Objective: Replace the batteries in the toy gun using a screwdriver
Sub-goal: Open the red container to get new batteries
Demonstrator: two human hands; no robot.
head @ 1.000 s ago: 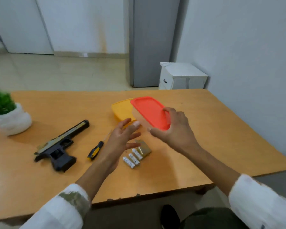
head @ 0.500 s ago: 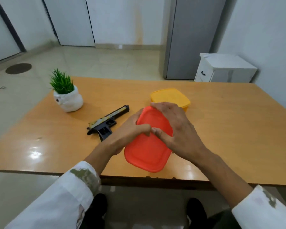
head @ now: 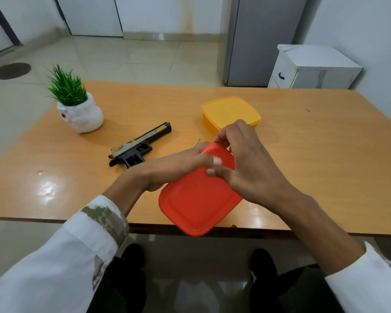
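Left hand (head: 178, 164) and right hand (head: 252, 170) hold a red plastic lidded box (head: 196, 199) in their grip, hiding a screwdriver (head: 198, 142) but for its metal tip. Black-and-gold toy gun (head: 140, 144) lies leftward on the desk (head: 303, 154).

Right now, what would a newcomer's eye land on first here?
The red-lidded container stands out first, gripped by the left hand and right hand at the near edge of the table. Next comes the toy gun, lying flat to the left of the hands. A yellow container sits behind them and a potted plant at far left.
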